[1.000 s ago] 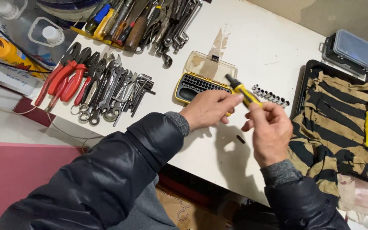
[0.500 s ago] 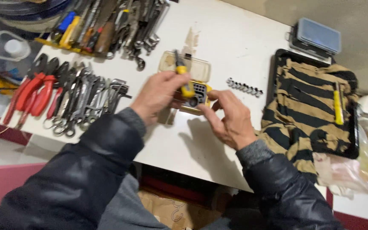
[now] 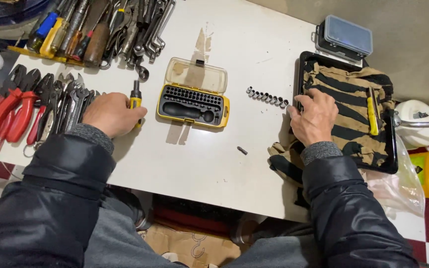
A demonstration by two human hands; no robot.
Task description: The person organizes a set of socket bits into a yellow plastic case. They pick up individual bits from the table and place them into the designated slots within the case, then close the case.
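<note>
On the white table [image 3: 254,44], left hand [image 3: 111,114] grasping yellow screwdriver [image 3: 135,99], right hand [image 3: 314,116] released on striped cloth [image 3: 348,114].

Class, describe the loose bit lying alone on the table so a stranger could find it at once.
Start at the open yellow bit case in the middle of the white table. Look just below and right of it, on bare tabletop. The small dark bit lies alone there, unlike the row of silver sockets.

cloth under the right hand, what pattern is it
Black and tan stripes on the cloth, lying in a black tray; the head view shows it.
</note>
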